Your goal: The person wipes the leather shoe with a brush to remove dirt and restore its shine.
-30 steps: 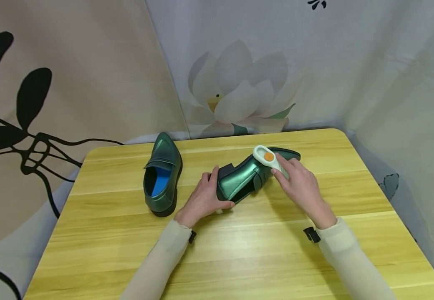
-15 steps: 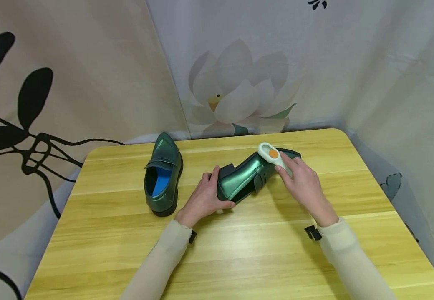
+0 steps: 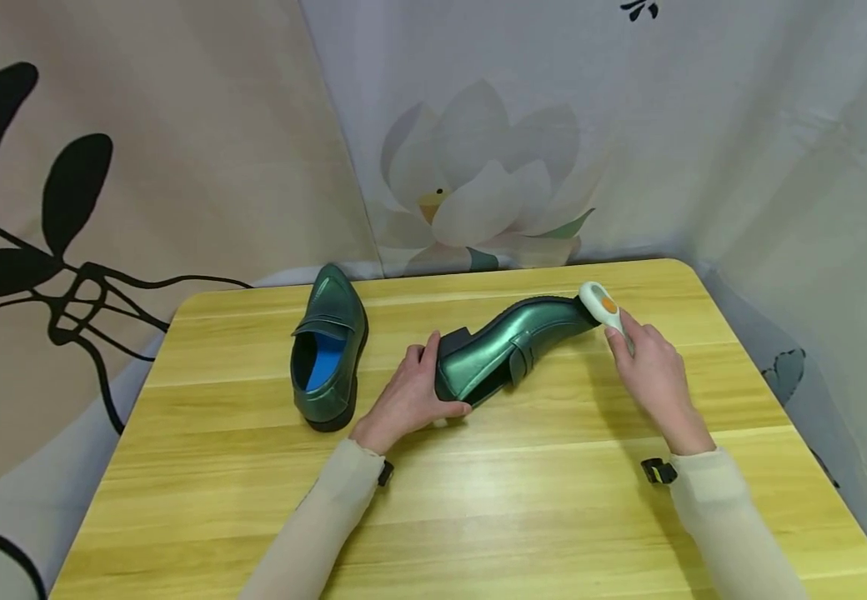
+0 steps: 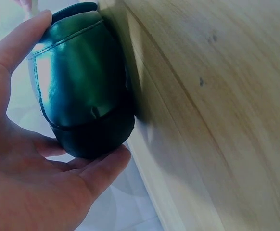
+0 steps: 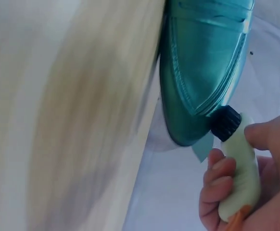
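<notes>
A shiny green loafer [image 3: 478, 362] lies on its side, toe to the right, in the middle of the table. My left hand [image 3: 409, 393] grips it by the heel; in the left wrist view the fingers and thumb wrap round the heel [image 4: 80, 77]. My right hand [image 3: 654, 379] holds a small white shoe brush [image 3: 598, 302] with an orange spot. In the right wrist view its dark bristles [image 5: 225, 123] sit right at the toe tip of the loafer [image 5: 202, 62].
The other green loafer [image 3: 326, 354], with a blue insole, stands upright left of my left hand, toe to the back. A wooden table [image 3: 538, 517] lies beneath everything. Printed cloth [image 3: 508, 125] hangs behind its back edge.
My right hand has moved the brush right along the loafer, from its forepart to the toe tip. The left hand and both shoes have stayed in place.
</notes>
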The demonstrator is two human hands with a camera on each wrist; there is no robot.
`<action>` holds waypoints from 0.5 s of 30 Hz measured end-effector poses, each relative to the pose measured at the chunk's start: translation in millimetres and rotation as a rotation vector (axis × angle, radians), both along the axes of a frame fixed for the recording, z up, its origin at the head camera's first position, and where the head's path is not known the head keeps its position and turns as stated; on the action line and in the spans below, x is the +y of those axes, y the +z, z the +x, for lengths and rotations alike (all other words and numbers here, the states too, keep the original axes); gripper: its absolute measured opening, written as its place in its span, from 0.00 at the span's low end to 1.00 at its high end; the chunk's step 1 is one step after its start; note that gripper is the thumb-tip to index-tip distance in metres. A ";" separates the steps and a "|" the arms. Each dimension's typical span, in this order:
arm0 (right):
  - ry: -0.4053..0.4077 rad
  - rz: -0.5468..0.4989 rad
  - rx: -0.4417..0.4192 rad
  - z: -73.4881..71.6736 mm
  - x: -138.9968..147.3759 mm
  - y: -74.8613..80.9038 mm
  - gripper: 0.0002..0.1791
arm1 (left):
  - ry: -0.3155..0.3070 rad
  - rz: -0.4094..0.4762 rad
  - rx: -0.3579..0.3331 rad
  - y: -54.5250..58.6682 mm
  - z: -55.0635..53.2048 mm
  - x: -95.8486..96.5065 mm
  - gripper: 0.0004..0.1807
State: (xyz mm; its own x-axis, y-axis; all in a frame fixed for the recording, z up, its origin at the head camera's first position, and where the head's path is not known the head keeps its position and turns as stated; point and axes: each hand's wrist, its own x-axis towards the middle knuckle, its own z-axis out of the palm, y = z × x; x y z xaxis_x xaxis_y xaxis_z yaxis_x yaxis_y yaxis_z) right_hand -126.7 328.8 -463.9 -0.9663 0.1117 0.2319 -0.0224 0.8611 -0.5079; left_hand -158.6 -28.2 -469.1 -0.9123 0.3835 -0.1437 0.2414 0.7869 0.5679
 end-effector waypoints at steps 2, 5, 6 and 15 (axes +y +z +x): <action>-0.005 0.008 -0.026 0.6 6.0 -2.3 0.31 | 0.001 0.002 -0.001 -0.6 -0.7 -0.2 0.69; -0.008 0.015 -0.061 0.3 13.7 -3.6 0.32 | 0.008 0.017 -0.005 -2.1 -1.9 -0.8 0.69; -0.013 0.020 -0.069 0.3 16.1 -3.5 0.32 | 0.012 0.025 -0.007 -2.6 -2.5 -1.0 0.69; -0.072 0.010 -0.146 8.2 33.4 -3.7 0.34 | 0.052 0.120 -0.015 -5.8 -6.4 -2.8 0.65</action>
State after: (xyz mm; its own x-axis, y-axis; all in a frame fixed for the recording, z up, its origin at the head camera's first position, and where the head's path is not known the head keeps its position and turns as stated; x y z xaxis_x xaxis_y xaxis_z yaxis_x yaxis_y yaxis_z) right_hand -118.6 362.3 -467.6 -0.9793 0.1807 0.0910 0.1134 0.8627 -0.4928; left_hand -165.1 -31.1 -474.9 -0.9296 0.3507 -0.1132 0.1925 0.7243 0.6621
